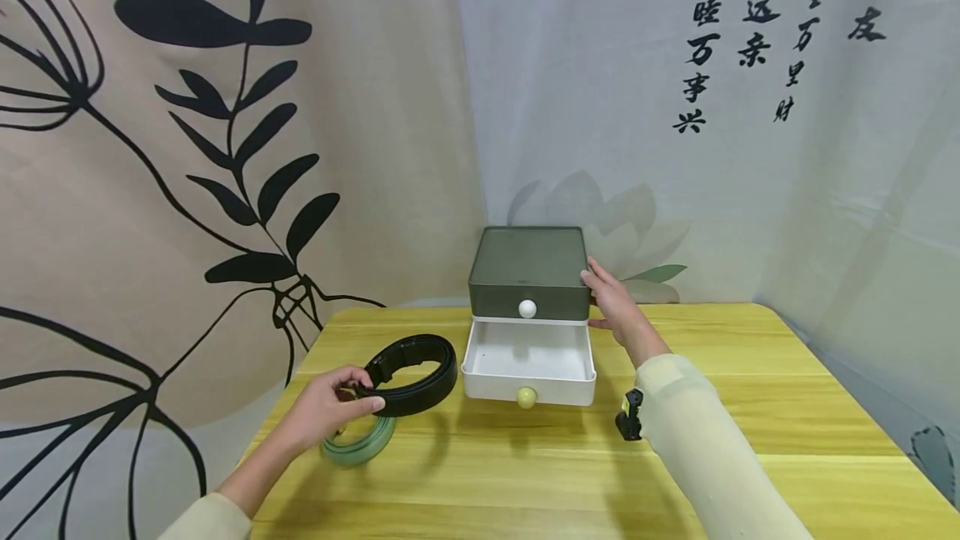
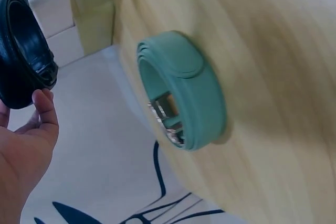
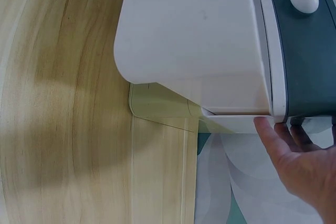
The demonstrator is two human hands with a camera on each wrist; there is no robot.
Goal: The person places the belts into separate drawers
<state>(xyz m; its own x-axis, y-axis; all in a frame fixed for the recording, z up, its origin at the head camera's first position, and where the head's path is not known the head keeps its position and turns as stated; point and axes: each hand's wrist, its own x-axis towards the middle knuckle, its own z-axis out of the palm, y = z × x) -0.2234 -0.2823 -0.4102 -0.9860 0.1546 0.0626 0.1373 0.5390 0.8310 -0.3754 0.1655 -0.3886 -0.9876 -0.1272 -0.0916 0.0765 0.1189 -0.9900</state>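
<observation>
My left hand (image 1: 326, 408) grips one coiled black belt (image 1: 416, 373) above one green belt (image 1: 360, 445); my right hand (image 1: 617, 305), fingers straight, rests against one two-drawer box (image 1: 529, 273).

Table: I see a yellow wooden table (image 1: 750, 407).
By my left hand (image 1: 322, 411): green belt (image 1: 360, 447), coiled.
By my right hand (image 1: 615, 307): drawer box (image 1: 528, 273).

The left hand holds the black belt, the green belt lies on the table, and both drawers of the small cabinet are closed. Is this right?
Not fully. The head view shows the lower white drawer pulled open; only the upper dark drawer is closed. The left hand does hold the black belt, and the green belt lies on the table.
</observation>
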